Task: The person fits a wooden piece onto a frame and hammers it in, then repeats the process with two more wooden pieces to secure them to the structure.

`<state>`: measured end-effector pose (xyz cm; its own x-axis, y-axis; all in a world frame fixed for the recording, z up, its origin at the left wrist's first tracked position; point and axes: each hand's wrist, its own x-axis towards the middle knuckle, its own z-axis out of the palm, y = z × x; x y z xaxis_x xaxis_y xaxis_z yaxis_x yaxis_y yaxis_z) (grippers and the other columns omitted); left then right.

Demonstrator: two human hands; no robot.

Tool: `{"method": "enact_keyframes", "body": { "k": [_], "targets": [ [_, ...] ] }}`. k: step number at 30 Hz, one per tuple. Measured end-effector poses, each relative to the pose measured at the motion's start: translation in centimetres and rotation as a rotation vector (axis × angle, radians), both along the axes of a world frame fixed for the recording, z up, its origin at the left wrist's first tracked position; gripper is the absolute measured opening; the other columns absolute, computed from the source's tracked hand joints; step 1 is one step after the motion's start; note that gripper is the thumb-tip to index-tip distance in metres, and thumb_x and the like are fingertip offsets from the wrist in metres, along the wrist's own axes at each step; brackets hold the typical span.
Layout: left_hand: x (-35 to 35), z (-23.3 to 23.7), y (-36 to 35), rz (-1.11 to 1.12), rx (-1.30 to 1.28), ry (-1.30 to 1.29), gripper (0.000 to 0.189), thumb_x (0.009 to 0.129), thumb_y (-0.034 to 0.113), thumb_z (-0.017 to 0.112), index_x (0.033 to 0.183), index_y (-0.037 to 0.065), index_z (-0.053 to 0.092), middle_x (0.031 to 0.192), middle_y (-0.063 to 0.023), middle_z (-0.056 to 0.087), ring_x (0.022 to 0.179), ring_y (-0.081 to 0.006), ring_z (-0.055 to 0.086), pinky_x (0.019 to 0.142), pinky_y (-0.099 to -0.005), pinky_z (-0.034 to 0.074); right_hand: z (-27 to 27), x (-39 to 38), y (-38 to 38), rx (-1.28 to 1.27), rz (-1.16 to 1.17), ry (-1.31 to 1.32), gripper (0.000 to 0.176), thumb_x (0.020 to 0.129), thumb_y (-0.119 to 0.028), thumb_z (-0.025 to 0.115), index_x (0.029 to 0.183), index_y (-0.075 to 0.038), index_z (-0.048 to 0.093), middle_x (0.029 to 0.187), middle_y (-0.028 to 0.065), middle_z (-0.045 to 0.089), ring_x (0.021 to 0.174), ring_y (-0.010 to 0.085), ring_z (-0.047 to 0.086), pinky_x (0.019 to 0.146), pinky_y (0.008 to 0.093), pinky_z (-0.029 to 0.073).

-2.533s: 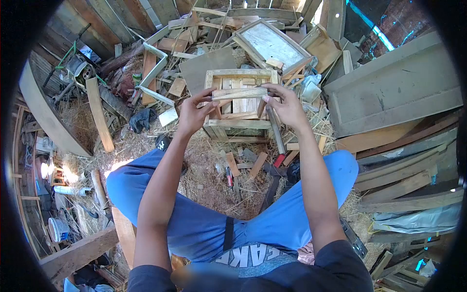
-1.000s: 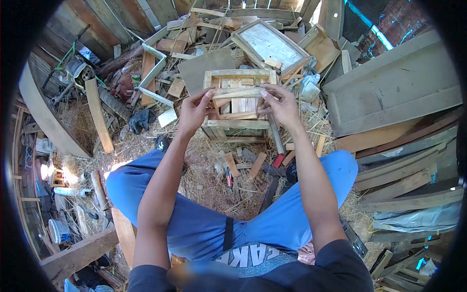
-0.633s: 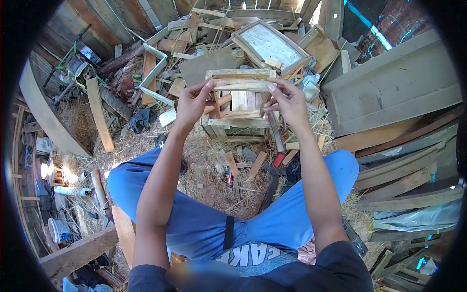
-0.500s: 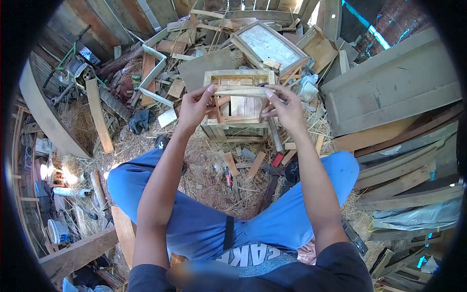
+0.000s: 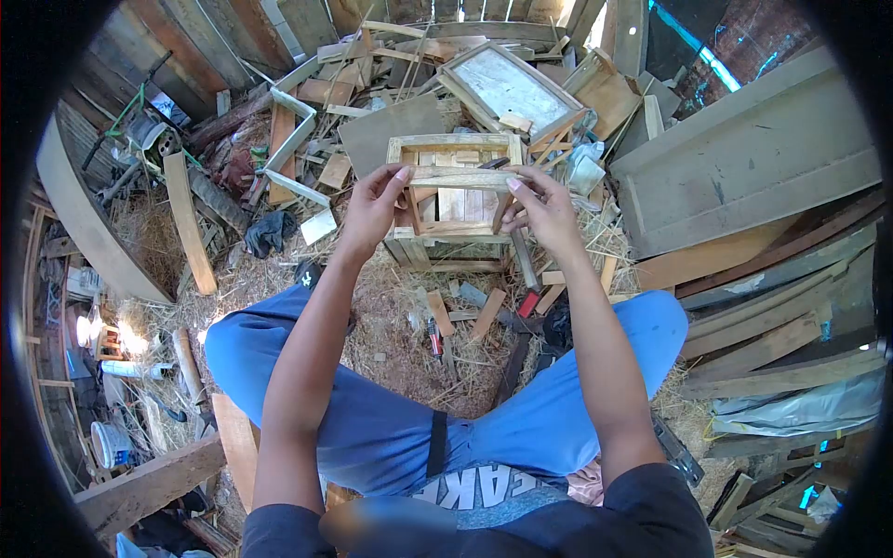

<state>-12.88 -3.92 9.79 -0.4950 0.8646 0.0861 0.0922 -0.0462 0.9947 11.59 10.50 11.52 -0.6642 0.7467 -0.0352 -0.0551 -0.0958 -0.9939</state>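
Small wooden frame (image 5: 456,177) was up in both hands, over the open wooden crate (image 5: 453,142) in front of the seated person; couldn't tell if the two touched. Left hand (image 5: 375,206): grip pinched on the frame's left end, thumb at the top bar. Right hand (image 5: 541,206): grip pinched on the right end, lower fingers curled under. Red-ended tool (image 5: 524,262) slanted beside the crate's right side, near that hand. Red-handled tool (image 5: 435,340) and wood offcuts (image 5: 489,314) lay on straw-littered ground (image 5: 391,372) near the crate.
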Motion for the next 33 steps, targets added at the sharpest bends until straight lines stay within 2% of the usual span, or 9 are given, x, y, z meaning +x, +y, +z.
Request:
{"method": "enact_keyframes", "body": {
  "k": [1, 3, 6, 14, 20, 23, 26, 31, 33],
  "targets": [
    [0.1, 0.3, -0.2, -0.001, 0.0, 0.001, 0.037, 0.108, 0.03, 0.06, 0.127, 0.0, 0.066, 0.089, -0.0022, 0.065, 0.074, -0.0097, 0.062, 0.061, -0.0268, 0.057, -0.2, 0.0, 0.1, 0.0, 0.013, -0.002, 0.034, 0.105, -0.017, 0.063, 0.131, 0.003, 0.061, 0.089, 0.0102, 0.066, 0.066, 0.0165, 0.069, 0.054, 0.0316, 0.061],
    [0.3, 1.3, -0.7, -0.057, -0.13, -0.118, 0.035, 0.109, 0.032, 0.056, 0.126, 0.002, 0.064, 0.082, -0.0008, 0.059, 0.068, -0.0089, 0.057, 0.05, -0.0247, 0.048, -0.3, 0.0, 0.2, -0.02, 0.024, -0.017, 0.035, 0.105, -0.018, 0.062, 0.132, 0.004, 0.06, 0.089, 0.0107, 0.066, 0.065, 0.0168, 0.068, 0.053, 0.0314, 0.06],
    [1.0, 1.6, -0.7, -0.063, -0.097, -0.206, 0.033, 0.11, 0.032, 0.054, 0.125, 0.004, 0.063, 0.08, -0.0008, 0.057, 0.064, -0.0084, 0.054, 0.045, -0.0243, 0.042, -0.6, 0.0, 0.3, -0.054, 0.034, -0.022, 0.036, 0.106, -0.02, 0.062, 0.133, 0.003, 0.059, 0.088, 0.0112, 0.065, 0.064, 0.0172, 0.068, 0.051, 0.0311, 0.058],
    [0.1, 0.1, -0.3, -0.069, -0.082, -0.345, 0.036, 0.108, 0.033, 0.058, 0.126, 0.004, 0.065, 0.071, 0.002, 0.051, 0.058, -0.0072, 0.049, 0.044, -0.0252, 0.042, -1.2, 0.2, 0.8, -0.111, 0.08, 0.039, 0.04, 0.106, -0.023, 0.061, 0.135, 0.005, 0.057, 0.089, 0.0103, 0.065, 0.067, 0.0176, 0.069, 0.055, 0.031, 0.059],
    [0.2, 0.8, -0.4, -0.076, -0.128, -0.333, 0.027, 0.109, 0.031, 0.055, 0.113, 0.006, 0.062, 0.074, 0.0008, 0.053, 0.057, -0.0078, 0.049, 0.044, -0.0241, 0.037, -1.8, 0.2, 1.0, 0.029, 0.153, 0.058, 0.046, 0.101, -0.005, 0.065, 0.142, 0.009, 0.049, 0.089, 0.0088, 0.065, 0.073, 0.0154, 0.067, 0.064, 0.0338, 0.062],
    [0.2, 0.6, -0.3, -0.096, -0.105, -0.311, 0.025, 0.108, 0.03, 0.055, 0.11, 0.006, 0.061, 0.072, 0.001, 0.052, 0.057, -0.0073, 0.049, 0.043, -0.0237, 0.036, -1.9, 0.0, 1.2, 0.04, 0.161, -0.089, 0.052, 0.098, 0.0, 0.068, 0.145, 0.008, 0.047, 0.088, 0.0075, 0.066, 0.072, 0.0147, 0.066, 0.063, 0.0333, 0.063],
    [0.1, 0.4, -0.2, -0.114, -0.078, -0.307, 0.024, 0.108, 0.03, 0.055, 0.109, 0.007, 0.061, 0.072, 0.0009, 0.052, 0.056, -0.0076, 0.048, 0.044, -0.0241, 0.037, -1.6, -0.2, 0.7, 0.082, 0.118, -0.14, 0.051, 0.098, -0.002, 0.068, 0.145, 0.007, 0.05, 0.088, 0.0064, 0.066, 0.071, 0.0139, 0.066, 0.061, 0.0319, 0.063],
    [0.0, 0.1, -0.2, -0.103, -0.058, -0.367, 0.022, 0.107, 0.027, 0.056, 0.109, 0.006, 0.06, 0.073, 0.0001, 0.053, 0.057, -0.0089, 0.049, 0.046, -0.0263, 0.04, -1.5, -0.3, 0.6, 0.168, 0.112, -0.188, 0.037, 0.097, -0.002, 0.069, 0.133, 0.003, 0.063, 0.09, 0.0058, 0.068, 0.069, 0.0118, 0.065, 0.059, 0.0304, 0.062],
    [0.4, 0.4, -0.2, -0.042, -0.04, -0.387, 0.023, 0.107, 0.027, 0.055, 0.103, 0.005, 0.062, 0.067, 0.0016, 0.05, 0.055, -0.0072, 0.046, 0.048, -0.0267, 0.044, -1.7, -0.3, 0.6, 0.182, 0.102, -0.176, 0.036, 0.096, -0.003, 0.07, 0.132, 0.002, 0.064, 0.091, 0.0057, 0.069, 0.068, 0.0116, 0.065, 0.057, 0.0301, 0.061]
  ]
}}
